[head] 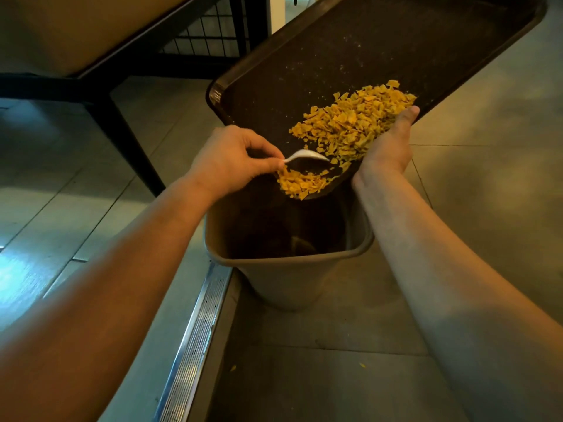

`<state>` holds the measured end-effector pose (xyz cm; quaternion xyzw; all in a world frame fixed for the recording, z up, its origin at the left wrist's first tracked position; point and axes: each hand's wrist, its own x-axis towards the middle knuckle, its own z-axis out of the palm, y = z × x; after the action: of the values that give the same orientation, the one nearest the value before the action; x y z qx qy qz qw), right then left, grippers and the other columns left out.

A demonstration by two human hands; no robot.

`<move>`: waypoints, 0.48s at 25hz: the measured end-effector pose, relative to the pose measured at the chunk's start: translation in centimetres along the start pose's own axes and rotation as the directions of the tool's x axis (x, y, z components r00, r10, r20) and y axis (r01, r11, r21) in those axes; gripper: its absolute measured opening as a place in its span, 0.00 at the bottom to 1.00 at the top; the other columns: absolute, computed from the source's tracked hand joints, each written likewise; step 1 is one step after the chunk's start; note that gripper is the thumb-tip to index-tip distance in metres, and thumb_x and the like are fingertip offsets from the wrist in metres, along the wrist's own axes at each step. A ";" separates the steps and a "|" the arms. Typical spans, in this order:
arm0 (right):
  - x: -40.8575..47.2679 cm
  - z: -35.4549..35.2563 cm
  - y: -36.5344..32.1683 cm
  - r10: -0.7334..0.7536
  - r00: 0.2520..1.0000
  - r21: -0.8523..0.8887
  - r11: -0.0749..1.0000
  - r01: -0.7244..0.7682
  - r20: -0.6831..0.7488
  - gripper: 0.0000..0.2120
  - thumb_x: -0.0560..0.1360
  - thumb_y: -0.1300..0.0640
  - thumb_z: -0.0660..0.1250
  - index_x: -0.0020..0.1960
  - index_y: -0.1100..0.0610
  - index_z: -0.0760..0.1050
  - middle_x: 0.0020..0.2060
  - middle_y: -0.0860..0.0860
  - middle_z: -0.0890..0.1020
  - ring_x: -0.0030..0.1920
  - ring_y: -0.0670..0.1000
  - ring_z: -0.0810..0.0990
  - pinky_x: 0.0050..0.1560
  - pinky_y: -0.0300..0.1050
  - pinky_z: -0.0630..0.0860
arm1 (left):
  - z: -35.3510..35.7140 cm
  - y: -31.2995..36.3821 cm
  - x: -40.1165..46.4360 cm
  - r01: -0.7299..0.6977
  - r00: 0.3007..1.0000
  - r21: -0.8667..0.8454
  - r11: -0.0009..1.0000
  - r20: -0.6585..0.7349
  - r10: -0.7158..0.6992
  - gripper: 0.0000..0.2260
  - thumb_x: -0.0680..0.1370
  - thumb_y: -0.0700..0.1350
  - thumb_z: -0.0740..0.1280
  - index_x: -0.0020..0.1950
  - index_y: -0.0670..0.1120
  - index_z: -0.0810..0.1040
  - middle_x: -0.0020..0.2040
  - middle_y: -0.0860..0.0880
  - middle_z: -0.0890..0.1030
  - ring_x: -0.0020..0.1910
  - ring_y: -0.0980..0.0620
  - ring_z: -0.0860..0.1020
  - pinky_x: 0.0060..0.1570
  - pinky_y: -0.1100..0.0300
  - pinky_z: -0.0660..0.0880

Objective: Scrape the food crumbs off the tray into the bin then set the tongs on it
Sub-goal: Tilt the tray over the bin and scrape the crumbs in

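A dark brown tray (pixel 359 50) is tilted down over a tan bin (pixel 292 269), its near corner above the bin's opening. Yellow-orange crumbs (pixel 350 123) lie piled on the tray's lower part, and more crumbs (pixel 300 182) sit at the lowest corner. My right hand (pixel 387 147) grips the tray's near right edge, thumb along the rim. My left hand (pixel 231 156) pinches a white tongs-like utensil (pixel 304 155) whose tip touches the tray among the crumbs.
A black-framed table (pixel 115 95) stands to the left, a wire grid panel (pixel 207 32) behind it. A metal floor drain strip (pixel 195 339) runs along the step beside the bin. A few crumbs (pixel 362 365) lie on the tiled floor.
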<state>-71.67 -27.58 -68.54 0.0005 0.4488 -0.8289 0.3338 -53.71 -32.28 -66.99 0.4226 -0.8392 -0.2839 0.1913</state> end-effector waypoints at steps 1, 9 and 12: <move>0.1 0.0 0.0 0.000 1.000 0.006 1.000 0.000 0.004 0.16 0.79 0.43 0.59 0.44 0.53 0.76 0.42 0.50 0.83 0.46 0.52 0.82 0.50 0.48 0.80 | -0.1 0.2 -0.1 -0.004 0.997 -0.004 1.000 0.071 0.004 0.04 0.71 0.48 0.71 0.42 0.57 0.79 0.44 0.57 0.78 0.46 0.61 0.74 0.47 0.64 0.70; 0.1 0.0 0.1 0.012 1.000 -0.004 1.000 -0.012 -0.006 0.16 0.79 0.42 0.59 0.47 0.53 0.77 0.45 0.51 0.83 0.49 0.53 0.82 0.53 0.50 0.80 | -1.7 -1.0 -0.1 0.115 0.988 -0.021 0.993 -0.104 -0.117 0.03 0.73 0.49 0.70 0.43 0.57 0.79 0.49 0.57 0.78 0.54 0.58 0.73 0.53 0.59 0.68; 0.1 0.0 0.1 0.011 1.000 -0.009 1.000 -0.011 0.005 0.16 0.79 0.42 0.59 0.47 0.53 0.76 0.45 0.51 0.83 0.48 0.52 0.82 0.51 0.48 0.80 | -1.8 -1.7 -0.2 0.124 0.992 0.013 0.992 -0.032 -0.123 0.02 0.73 0.48 0.69 0.44 0.56 0.79 0.49 0.57 0.78 0.55 0.57 0.73 0.54 0.58 0.67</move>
<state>-71.69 -27.69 -68.64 -0.0004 0.4517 -0.8250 0.3396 -51.58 -33.49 -66.76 0.4797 -0.8104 -0.2821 0.1832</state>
